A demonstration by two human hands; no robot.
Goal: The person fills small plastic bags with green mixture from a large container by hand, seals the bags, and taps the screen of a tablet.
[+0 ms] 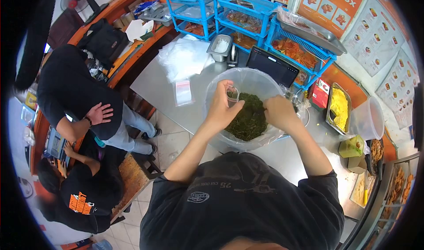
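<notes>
A large clear plastic tub [213,84] lined with a thin bag stands at the steel table's front edge. Chopped dark green leaves [249,117] fill its bottom. Over the left part of the tub, my left hand [219,108] grips a small clear plastic cup [233,101] between thumb and fingers. My right hand [281,113] reaches over the tub's right side, its fingers curled down at the edge of the leaves. Whatever those fingertips pinch is hidden.
Clear plastic bags [181,58] lie on the steel table [148,78]. Behind the tub stand a tablet [273,67], a metal container [220,47] and blue racks [247,5]. To the right are a yellow-filled tray [339,109] and a knife [365,192]. Two people [79,86] are at the left.
</notes>
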